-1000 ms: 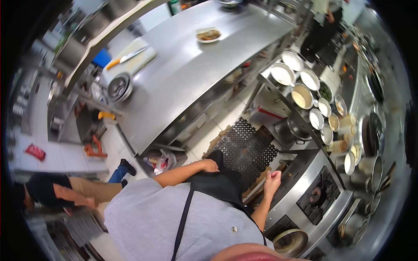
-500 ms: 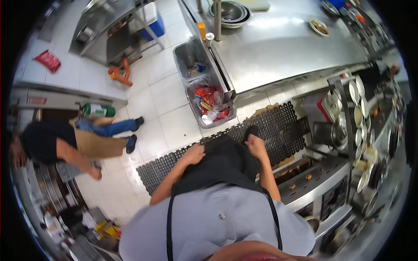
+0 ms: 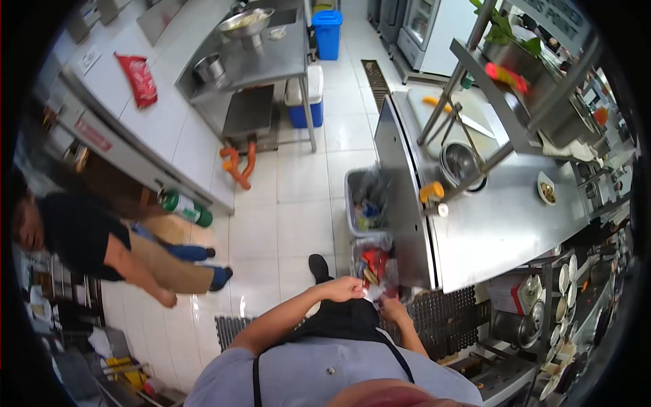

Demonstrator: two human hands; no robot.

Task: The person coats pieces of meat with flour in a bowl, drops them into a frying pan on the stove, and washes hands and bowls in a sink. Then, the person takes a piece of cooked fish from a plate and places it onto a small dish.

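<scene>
My left hand [image 3: 344,289] is held in front of the black apron [image 3: 339,319], its fingers curled closed; whatever it may hold is too small to name. Just to its right, my right hand [image 3: 392,308] is also curled near the apron's edge, and its fingertips are blurred. The two hands are apart. Beyond them stand two grey bins, the nearer bin [image 3: 355,261] holding red and clear wrappers. My black shoe [image 3: 319,267] is on the white tiles.
A person [image 3: 88,237] in a dark shirt and tan apron stands at left. A steel counter [image 3: 488,230] with a small dish [image 3: 546,188] is at right. Ahead are a green cylinder [image 3: 186,207], an orange pipe [image 3: 237,169] and a blue bin [image 3: 327,34].
The view has swung left, from the stove and pots toward the tiled aisle. Both hands have come closer together in front of the apron, and one shoe has stepped onto the tiles.
</scene>
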